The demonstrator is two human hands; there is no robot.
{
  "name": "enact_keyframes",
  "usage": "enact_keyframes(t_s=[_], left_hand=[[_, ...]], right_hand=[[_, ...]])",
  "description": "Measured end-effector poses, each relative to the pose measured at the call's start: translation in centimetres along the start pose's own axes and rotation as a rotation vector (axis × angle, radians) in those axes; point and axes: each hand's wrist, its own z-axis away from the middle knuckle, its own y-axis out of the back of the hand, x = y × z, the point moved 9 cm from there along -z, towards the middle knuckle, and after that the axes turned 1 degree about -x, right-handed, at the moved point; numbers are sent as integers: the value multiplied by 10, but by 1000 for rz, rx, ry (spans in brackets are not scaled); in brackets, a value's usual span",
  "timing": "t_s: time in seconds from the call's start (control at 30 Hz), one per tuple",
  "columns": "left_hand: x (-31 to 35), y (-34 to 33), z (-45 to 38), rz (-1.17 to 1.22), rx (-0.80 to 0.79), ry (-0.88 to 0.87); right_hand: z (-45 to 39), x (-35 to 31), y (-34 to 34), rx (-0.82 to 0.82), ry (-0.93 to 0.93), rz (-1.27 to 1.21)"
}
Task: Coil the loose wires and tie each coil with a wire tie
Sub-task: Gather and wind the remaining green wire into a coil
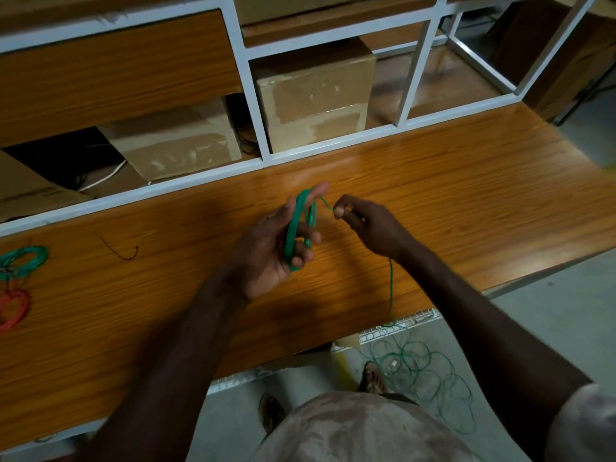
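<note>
A long wooden workbench (pixel 466 181) is running across the view, with a white metal shelf frame (pixel 253 105) standing behind it and taped cardboard boxes (pixel 315 95) sitting inside the frame. Below the bench edge, on the grey floor beside the person's feet, a loose tangle of green wire (pixel 430 378) is lying in wide slack loops, and one strand of it is rising up past the bench edge towards the hands.

At the far left of the bench, a finished green coil (pixel 25 261) and a red coil (pixel 13 308) are lying close together, and a short dark wire tie (pixel 123 253) is lying by itself to their right, well apart from the hands.

Over the middle of the bench the left hand (pixel 266 255) is standing palm-up with its fingers spread and partly curled, and the green coil in progress (pixel 298 228) is wrapping around those fingers, which are keeping it in shape. The right hand (pixel 370 228) is pinching the running strand between thumb and forefinger, just beside the coil, with the other fingers curled in.

The step in hand appears to be winding, and much wire looks unwound on the floor. The next move probably calls for carrying the pinched strand around the left fingers while letting slack feed up without snagging on the bench edge; the tie will only be needed once the tail is in
</note>
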Motion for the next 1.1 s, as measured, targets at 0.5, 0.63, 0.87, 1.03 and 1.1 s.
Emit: enact_keyframes(t_s=[0.5, 0.63, 0.87, 1.03, 1.1], left_hand=[[43, 96, -19, -670, 517, -244], [24, 94, -18, -849, 472, -199], [-24, 38, -10, -626, 115, -69], [-28, 0, 16, -209, -84, 14], [-21, -9, 20, -86, -95, -22]], right_hand=[[95, -99, -14, -499, 136, -324], [73, -108, 37, -344, 160, -423], [6, -74, 93, -21, 82, -377], [-17, -45, 79, 1, 38, -235], [-16, -35, 58, -33, 11, -226]])
